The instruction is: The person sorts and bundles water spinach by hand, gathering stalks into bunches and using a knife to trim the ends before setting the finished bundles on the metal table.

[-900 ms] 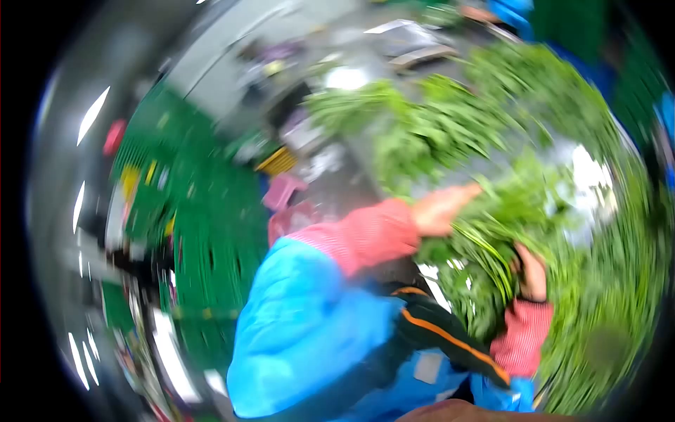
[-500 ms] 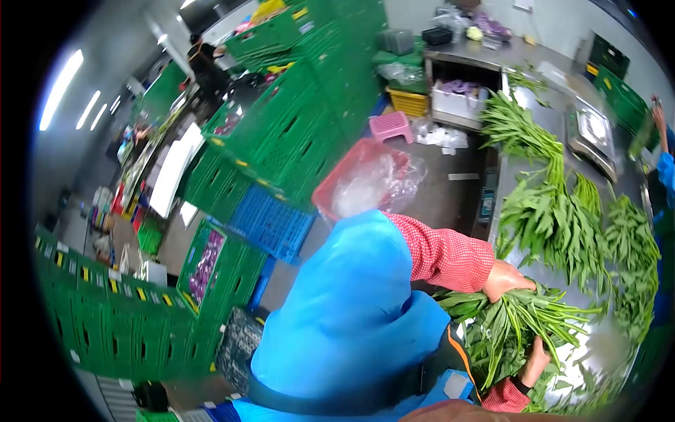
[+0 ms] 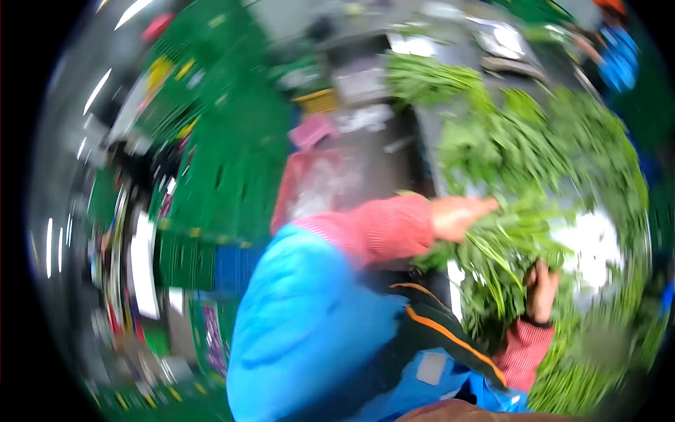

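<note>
Both hands are at a bunch of leafy greens [image 3: 496,264] with long green stems, over the metal table. My left hand [image 3: 460,215] is at the upper left side of this bunch, its fingers stretched out along the stems; motion blurs it. My right hand [image 3: 540,292], with a dark band at the wrist, is closed around the bunch's lower right side, its fingertips partly hidden among stems. More greens [image 3: 503,144] lie in a pile just beyond my left hand. Further loose greens [image 3: 590,373] spread below and right of my right hand.
A scale [image 3: 503,42] stands at the table's far end. Across the table is a person in blue [image 3: 619,60] with an orange cap. Stacked green crates [image 3: 232,141], a red tub [image 3: 285,190] with clear plastic and a pink stool [image 3: 313,131] stand to the left.
The view has swung and blurred, bringing the person in blue further into sight. My left hand has loosened from its grip on the greens and straightened its fingers; my right hand stays on the bunch.
</note>
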Demonstrator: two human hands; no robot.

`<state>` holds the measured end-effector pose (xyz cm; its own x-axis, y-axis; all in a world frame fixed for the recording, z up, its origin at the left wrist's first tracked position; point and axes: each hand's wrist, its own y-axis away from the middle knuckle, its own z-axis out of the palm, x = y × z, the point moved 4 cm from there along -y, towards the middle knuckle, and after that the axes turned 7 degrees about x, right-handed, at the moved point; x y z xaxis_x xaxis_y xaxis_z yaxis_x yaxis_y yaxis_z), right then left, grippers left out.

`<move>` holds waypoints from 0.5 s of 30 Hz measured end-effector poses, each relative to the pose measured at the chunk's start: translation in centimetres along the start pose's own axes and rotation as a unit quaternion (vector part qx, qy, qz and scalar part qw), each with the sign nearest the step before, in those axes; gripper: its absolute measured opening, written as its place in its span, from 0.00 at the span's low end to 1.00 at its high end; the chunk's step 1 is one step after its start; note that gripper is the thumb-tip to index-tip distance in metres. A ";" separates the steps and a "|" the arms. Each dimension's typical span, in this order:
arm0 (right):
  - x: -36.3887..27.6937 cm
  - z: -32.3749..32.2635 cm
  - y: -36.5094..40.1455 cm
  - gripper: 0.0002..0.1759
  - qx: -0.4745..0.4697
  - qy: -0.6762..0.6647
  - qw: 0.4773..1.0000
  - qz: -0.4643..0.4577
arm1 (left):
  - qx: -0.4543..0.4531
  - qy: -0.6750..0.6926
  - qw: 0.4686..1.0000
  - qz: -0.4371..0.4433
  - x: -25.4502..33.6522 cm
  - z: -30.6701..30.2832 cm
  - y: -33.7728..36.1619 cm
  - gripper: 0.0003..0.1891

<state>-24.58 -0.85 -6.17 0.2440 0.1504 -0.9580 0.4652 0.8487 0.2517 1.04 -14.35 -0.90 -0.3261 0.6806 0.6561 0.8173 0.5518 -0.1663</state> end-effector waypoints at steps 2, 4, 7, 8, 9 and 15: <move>-4.5 -2.8 1.2 0.06 0.052 -0.127 0.988 -0.069 | 0.036 -0.073 0.996 0.036 -0.2 -0.6 -1.1 0.41; -7.1 -7.0 2.9 0.06 0.033 -0.262 0.958 -0.114 | 0.076 -0.103 0.991 0.030 0.0 -1.6 -2.0 0.41; -10.5 -12.1 7.3 0.10 -0.026 -0.303 0.931 -0.202 | 0.094 -0.157 0.982 0.048 0.4 -2.0 -3.4 0.41; -10.9 -13.2 8.0 0.12 -0.089 -0.328 0.907 -0.250 | 0.079 -0.188 0.979 0.008 1.0 -2.0 -4.1 0.40; -11.2 -13.7 8.5 0.12 -0.119 -0.328 0.893 -0.284 | 0.081 -0.209 0.974 0.027 1.6 -1.8 -4.8 0.39; -1.8 -12.1 6.1 0.37 0.130 0.667 0.732 -0.053 | 0.091 -0.337 0.921 0.171 5.8 -1.1 -8.0 0.35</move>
<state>-32.47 10.17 -4.53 -0.7723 0.5985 -0.2131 0.6095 0.7926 0.0173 -6.89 -15.36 5.00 -0.3353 0.9406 -0.0531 0.8539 0.2796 -0.4389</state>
